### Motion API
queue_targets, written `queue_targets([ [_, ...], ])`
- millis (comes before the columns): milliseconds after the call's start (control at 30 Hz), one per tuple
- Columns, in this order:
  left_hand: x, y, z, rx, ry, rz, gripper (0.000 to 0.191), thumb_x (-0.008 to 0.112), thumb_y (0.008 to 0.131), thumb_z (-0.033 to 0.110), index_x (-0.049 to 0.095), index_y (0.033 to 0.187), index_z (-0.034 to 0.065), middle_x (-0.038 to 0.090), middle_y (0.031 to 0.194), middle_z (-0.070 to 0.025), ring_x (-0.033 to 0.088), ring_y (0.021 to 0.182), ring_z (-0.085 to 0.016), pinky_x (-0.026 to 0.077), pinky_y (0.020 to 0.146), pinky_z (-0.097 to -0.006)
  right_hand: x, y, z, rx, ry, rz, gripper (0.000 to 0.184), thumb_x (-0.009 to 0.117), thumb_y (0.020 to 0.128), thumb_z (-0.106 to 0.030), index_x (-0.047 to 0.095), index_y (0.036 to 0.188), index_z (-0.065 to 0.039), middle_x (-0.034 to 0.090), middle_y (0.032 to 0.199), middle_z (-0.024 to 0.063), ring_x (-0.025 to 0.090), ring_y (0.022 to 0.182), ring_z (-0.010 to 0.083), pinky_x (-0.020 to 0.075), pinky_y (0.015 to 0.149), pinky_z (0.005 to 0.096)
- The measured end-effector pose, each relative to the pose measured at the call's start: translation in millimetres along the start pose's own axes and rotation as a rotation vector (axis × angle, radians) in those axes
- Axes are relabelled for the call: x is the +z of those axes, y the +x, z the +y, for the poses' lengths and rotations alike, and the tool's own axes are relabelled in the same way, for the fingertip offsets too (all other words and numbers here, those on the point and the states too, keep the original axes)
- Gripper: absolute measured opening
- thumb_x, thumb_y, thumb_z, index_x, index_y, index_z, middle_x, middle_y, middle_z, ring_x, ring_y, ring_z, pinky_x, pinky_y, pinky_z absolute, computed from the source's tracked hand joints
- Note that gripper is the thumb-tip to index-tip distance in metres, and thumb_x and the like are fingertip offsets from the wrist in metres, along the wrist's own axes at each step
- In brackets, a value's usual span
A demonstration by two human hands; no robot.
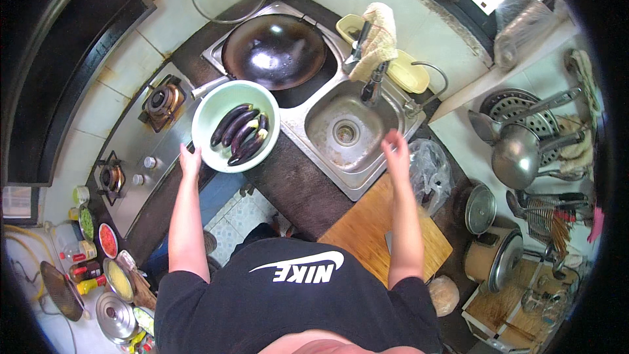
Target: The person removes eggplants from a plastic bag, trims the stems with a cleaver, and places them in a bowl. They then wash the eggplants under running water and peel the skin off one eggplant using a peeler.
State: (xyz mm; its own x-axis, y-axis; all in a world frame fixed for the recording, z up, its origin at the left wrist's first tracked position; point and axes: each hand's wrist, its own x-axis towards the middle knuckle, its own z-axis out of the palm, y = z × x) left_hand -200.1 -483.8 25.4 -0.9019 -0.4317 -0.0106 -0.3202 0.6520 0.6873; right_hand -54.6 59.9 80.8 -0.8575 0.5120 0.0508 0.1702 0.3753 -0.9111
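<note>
Several dark purple eggplants lie in a pale green plastic bowl, at the corner between the gas stove and the sink. My left hand is at the bowl's lower left rim with its fingers apart; whether it touches the rim is hard to tell. Over the right edge of the stainless steel sink is my right hand, fingers bent and holding nothing visible. Below it, a wooden cutting board is partly covered by my right forearm. A clear plastic bag lies to the right of that hand.
A dark wok sits in the left basin, its handle reaching toward the bowl. A towel hangs over the faucet. Beyond the cutting board stands a rice cooker. The gas stove has bowls of chopped food near it.
</note>
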Motion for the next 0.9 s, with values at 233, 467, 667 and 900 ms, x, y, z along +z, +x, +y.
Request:
queue_targets([
  [233, -0.5, -23.2, 22.1, -0.262, -0.504, -0.354, 0.017, 0.052, 0.082, 0.004, 0.062, 0.095, 0.0008, 0.062, 0.076, -0.0043, 0.059, 0.058, -0.010, 0.047, 0.044, -0.0229, 55.9, 115.0, -21.7, -0.229, -0.176, -0.004, 0.043, 0.057, 0.062, -0.004, 0.046, 0.105, -0.004, 0.049, 0.096, 0.0109, 0.048, 0.093, 0.0243, 0.0375, 0.084, 0.0312],
  [467, 24.4, -133.5, 22.6, -0.354, -0.758, -0.376, 0.018, 0.053, 0.083, 0.001, 0.050, 0.101, 0.0017, 0.062, 0.077, -0.0047, 0.060, 0.061, -0.011, 0.047, 0.045, -0.0200, 131.8, 115.8, -43.2, 0.039, 0.381, -0.284, 0.035, 0.062, 0.058, -0.007, 0.048, 0.090, -0.005, 0.045, 0.076, 0.0015, 0.044, 0.070, 0.0126, 0.0385, 0.066, 0.0260],
  [667, 40.9, -185.8, 48.6, -0.454, -0.895, -0.463, 0.022, 0.047, 0.088, 0.002, 0.039, 0.108, 0.0052, 0.059, 0.090, -0.0058, 0.056, 0.066, -0.009, 0.044, 0.046, -0.0186, 183.6, 77.8, -94.9, 0.122, 0.425, -0.335, 0.040, 0.062, 0.058, -0.010, 0.047, 0.095, -0.003, 0.050, 0.080, 0.0040, 0.049, 0.075, 0.0154, 0.0410, 0.070, 0.0271],
  [900, 37.1, -179.2, 60.4, -0.476, -0.863, -0.505, 0.024, 0.048, 0.089, 0.004, 0.037, 0.110, 0.0071, 0.057, 0.095, -0.0067, 0.058, 0.073, -0.011, 0.047, 0.049, -0.0194, 153.8, 104.5, -43.0, 0.037, 0.380, 0.050, 0.052, 0.051, 0.065, 0.000, 0.047, 0.118, 0.001, 0.055, 0.104, 0.0125, 0.053, 0.099, 0.0211, 0.0425, 0.086, 0.0329],
])
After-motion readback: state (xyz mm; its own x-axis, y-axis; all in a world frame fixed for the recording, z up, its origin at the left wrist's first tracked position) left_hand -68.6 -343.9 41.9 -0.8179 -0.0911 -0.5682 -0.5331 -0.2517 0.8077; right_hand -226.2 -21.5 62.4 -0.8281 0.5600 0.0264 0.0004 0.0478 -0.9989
